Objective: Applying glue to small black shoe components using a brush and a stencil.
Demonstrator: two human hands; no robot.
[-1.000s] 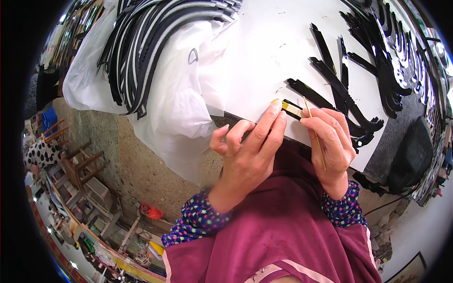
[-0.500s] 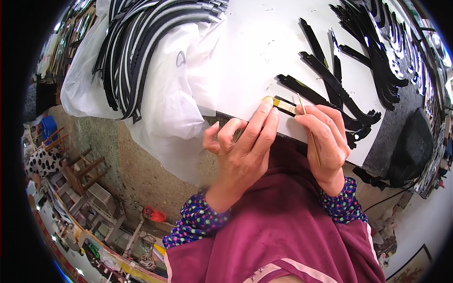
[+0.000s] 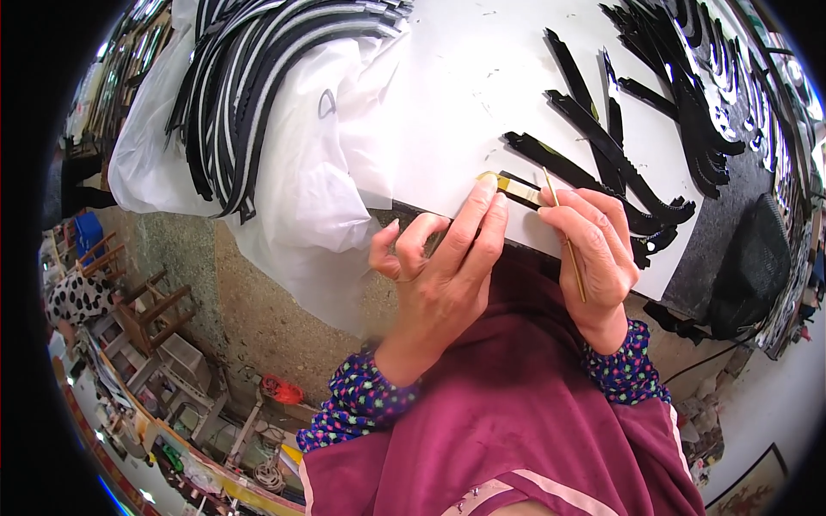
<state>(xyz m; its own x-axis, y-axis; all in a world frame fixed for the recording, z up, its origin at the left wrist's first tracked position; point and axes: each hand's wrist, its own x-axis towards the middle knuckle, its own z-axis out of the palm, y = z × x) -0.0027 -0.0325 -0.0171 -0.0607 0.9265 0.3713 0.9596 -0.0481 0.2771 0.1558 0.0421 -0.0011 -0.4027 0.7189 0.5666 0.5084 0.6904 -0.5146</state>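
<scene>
Near the front edge of the white tabletop, my two hands meet at a short black strip with a yellow and cream tape-like band point(image 3: 520, 191). The fingertips of my left hand point(image 3: 443, 271) press the yellow end of it, its other fingers spread and bent; its thumb is hidden. My right hand point(image 3: 595, 249) is closed, pinching a thin brass-coloured stick point(image 3: 575, 262) that slants across its fingers. The same fingertips touch the other end of the banded strip. Just beyond lie several loose black toothed strips point(image 3: 594, 138).
A bundle of curved black and grey strips point(image 3: 258, 95) rests on white plastic sheeting point(image 3: 318, 172) at the left. More black strips point(image 3: 680, 103) are heaped at the far right, above a black mesh object point(image 3: 753, 267). Wooden stools point(image 3: 159, 314) stand on the floor at left.
Both hands keep nearly the same place and grip on the banded strip and the stick. The view has shifted only slightly.
</scene>
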